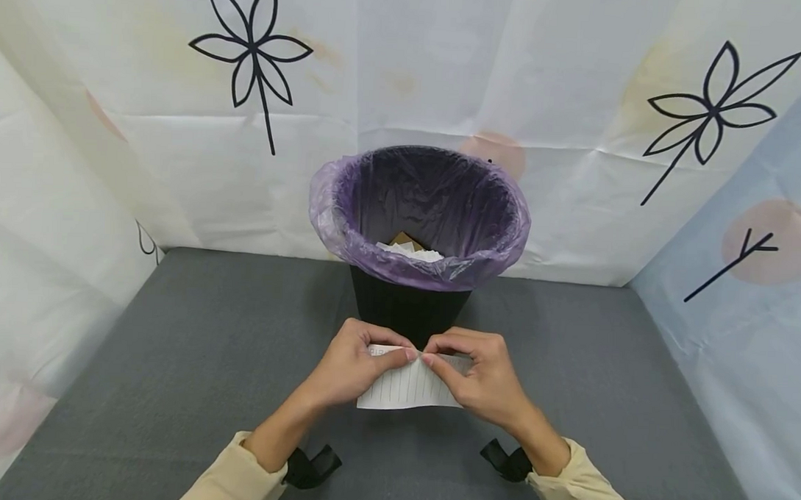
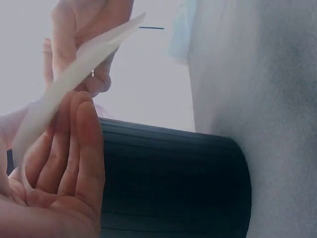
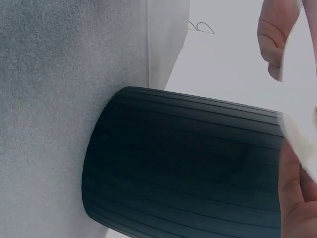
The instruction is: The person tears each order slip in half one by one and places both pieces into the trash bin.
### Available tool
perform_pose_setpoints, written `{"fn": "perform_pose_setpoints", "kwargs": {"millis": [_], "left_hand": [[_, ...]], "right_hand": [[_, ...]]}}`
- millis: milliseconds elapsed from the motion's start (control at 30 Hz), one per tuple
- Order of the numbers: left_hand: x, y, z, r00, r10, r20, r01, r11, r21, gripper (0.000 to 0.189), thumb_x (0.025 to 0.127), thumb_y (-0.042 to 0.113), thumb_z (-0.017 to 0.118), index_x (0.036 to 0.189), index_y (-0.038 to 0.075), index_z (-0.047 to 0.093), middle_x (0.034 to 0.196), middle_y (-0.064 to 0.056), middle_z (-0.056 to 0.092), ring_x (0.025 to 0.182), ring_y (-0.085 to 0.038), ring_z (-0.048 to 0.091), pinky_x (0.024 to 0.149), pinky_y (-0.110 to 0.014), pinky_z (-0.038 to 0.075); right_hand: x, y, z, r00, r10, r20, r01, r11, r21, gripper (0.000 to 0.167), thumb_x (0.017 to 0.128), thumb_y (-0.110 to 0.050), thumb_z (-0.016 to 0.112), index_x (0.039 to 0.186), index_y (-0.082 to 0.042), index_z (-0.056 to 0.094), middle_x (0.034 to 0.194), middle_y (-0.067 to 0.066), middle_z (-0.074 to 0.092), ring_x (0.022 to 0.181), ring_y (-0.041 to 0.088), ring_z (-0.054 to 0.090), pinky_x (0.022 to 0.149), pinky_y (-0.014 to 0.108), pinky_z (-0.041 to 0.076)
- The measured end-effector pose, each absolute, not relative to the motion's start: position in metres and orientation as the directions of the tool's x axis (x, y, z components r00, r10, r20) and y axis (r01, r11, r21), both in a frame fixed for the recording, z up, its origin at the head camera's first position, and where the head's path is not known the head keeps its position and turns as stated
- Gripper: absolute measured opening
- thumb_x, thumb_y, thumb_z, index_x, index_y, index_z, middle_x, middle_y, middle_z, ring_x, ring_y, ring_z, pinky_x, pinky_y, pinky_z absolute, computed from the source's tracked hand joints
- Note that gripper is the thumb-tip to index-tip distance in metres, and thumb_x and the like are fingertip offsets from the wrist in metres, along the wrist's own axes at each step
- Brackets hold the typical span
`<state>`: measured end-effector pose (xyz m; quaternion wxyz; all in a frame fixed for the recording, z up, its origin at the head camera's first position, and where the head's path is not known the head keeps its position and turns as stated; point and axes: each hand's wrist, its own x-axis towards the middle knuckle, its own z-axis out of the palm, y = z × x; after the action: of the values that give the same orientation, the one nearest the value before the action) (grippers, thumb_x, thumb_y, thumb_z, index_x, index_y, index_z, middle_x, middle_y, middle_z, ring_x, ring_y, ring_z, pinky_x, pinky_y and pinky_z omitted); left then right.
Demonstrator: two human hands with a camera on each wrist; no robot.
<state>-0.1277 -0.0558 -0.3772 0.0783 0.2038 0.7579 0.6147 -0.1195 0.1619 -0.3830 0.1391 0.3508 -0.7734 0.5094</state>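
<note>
Both hands hold a white sheet of lined paper (image 1: 402,388) in front of the bin, above the grey table. My left hand (image 1: 357,362) pinches its upper edge near the middle between thumb and forefinger. Right beside it, my right hand (image 1: 482,374) pinches the same edge, the two thumb tips almost meeting. In the left wrist view the paper (image 2: 64,82) shows nearly edge-on, with the left fingers (image 2: 89,144) behind it. The right wrist view catches only part of the paper (image 3: 299,64) at its right side.
A black bin (image 1: 405,302) lined with a purple plastic bag (image 1: 323,196) stands at the table's back edge. Scraps of paper (image 1: 414,252) and a brown piece (image 1: 406,240) lie inside it. Patterned white cloth (image 1: 433,74) hangs behind the grey table (image 1: 205,346). Black straps (image 1: 313,468) hang at the wrists.
</note>
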Motion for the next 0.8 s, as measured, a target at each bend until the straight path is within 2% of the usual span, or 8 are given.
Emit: {"fn": "perform_pose_setpoints", "kwargs": {"millis": [267,433,633,800], "left_hand": [[-0.13,-0.064,-0.375,-0.917,0.382,0.116,0.165,0.097,0.981,0.014,0.092,0.007,0.074,0.096,-0.005,0.078,0.086,-0.012,0.075,0.064,-0.018,0.068,0.056,-0.029,0.056],[-0.131,-0.068,-0.374,-0.935,0.338,0.104,0.144,0.095,0.985,0.012,0.092,0.007,0.075,0.096,-0.004,0.078,0.083,-0.012,0.075,0.061,-0.018,0.068,0.055,-0.029,0.055],[-0.133,-0.074,-0.373,-0.952,0.283,0.114,0.14,0.075,0.987,0.012,0.091,0.004,0.075,0.097,-0.006,0.077,0.082,-0.014,0.075,0.062,-0.016,0.068,0.055,-0.027,0.055],[-0.135,-0.077,-0.372,-0.96,0.244,0.136,0.156,0.064,0.986,0.012,0.092,0.003,0.074,0.097,-0.008,0.076,0.084,-0.015,0.074,0.062,-0.015,0.067,0.055,-0.026,0.054]], "right_hand": [[-0.117,0.163,-0.385,-0.716,-0.319,0.621,-0.688,0.167,-0.706,0.02,0.085,0.01,0.075,0.088,-0.01,0.075,0.082,0.0,0.071,0.068,0.013,0.063,0.061,0.023,0.052],[-0.115,0.165,-0.384,-0.739,-0.268,0.619,-0.664,0.128,-0.737,0.016,0.085,0.012,0.074,0.089,-0.004,0.074,0.082,0.005,0.07,0.069,0.015,0.063,0.061,0.024,0.054],[-0.114,0.172,-0.383,-0.76,-0.177,0.625,-0.647,0.116,-0.754,0.005,0.087,0.008,0.075,0.089,0.004,0.073,0.08,0.009,0.069,0.072,0.016,0.064,0.072,0.023,0.056],[-0.113,0.177,-0.382,-0.76,-0.127,0.637,-0.649,0.124,-0.75,0.015,0.083,0.016,0.073,0.09,0.003,0.073,0.08,0.011,0.069,0.073,0.015,0.064,0.075,0.023,0.056]]}}
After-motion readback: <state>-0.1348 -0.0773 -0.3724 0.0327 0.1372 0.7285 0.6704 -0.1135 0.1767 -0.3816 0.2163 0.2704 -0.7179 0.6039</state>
